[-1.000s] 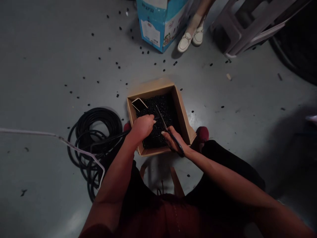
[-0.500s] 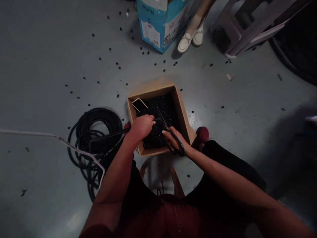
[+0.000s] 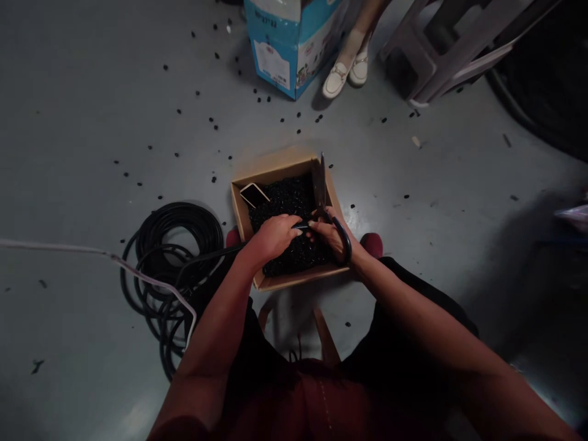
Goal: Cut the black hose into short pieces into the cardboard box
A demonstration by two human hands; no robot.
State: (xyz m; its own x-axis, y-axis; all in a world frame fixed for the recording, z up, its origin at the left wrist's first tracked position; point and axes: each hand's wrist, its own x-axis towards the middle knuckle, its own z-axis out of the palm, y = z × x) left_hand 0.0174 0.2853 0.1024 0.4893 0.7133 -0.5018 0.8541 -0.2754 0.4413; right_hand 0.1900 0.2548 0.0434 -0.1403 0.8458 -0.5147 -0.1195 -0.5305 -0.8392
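An open cardboard box [image 3: 303, 282] stands on the floor between my feet, holding a heap of small black pieces [image 3: 289, 199]. Over it, my left hand [image 3: 277, 236] grips a ribbed black tube [image 3: 301, 226] near its end. The black-handled scissors [image 3: 320, 184] stay in my right hand [image 3: 331, 236], blades pointing away from me, and its thumb and fingertips touch the tube's end. A small dark rectangular object with a light rim [image 3: 254, 195] lies in the box's far left corner.
Coiled black tubing [image 3: 177, 211] lies on the floor at left, beside a pale cable [image 3: 156, 282]. Beyond the box are a blue carton [image 3: 275, 58], a person's white shoes [image 3: 335, 79] and a grey stool [image 3: 425, 61]. Small black bits dot the floor.
My right hand has come closer to my left and now touches the tube's end. The scissors have swung from pointing forward-left to nearly straight forward, off the tube.
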